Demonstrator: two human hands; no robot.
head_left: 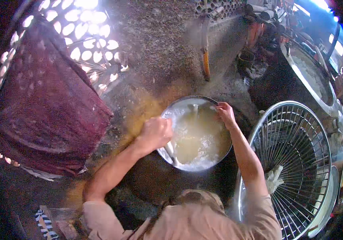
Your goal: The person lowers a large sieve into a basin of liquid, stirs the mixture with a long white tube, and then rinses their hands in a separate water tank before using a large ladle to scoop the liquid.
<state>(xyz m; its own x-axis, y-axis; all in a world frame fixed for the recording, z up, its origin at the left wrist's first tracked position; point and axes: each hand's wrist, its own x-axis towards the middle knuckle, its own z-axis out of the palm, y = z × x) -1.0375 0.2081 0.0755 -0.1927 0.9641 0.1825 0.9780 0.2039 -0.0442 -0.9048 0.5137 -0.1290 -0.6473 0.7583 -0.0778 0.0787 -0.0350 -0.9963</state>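
Observation:
A round metal pan (pixel 221 158) stands in front of me, holding a cloudy, pale yellow liquid with white froth along its sides. My left hand (pixel 155 134) is closed in a fist over the pan's left side. From below the fist a pale, stick-like tool (pixel 171 151) slants down into the froth; the fist hides its upper part. At the upper right, my right hand (pixel 226 115) has its fingers closed on the pan's rim. A small pale shape, which I cannot make out, shows at the pan's far side.
To my right stands a large metal wire basket (pixel 327 154) with a whitish cloth-like piece (pixel 274 180) at its near side. A dark red cloth (pixel 51 96) hangs at left before a perforated wall. An orange-handled tool (pixel 206 64) leans ahead. A long pale basin (pixel 305 76) stands far right.

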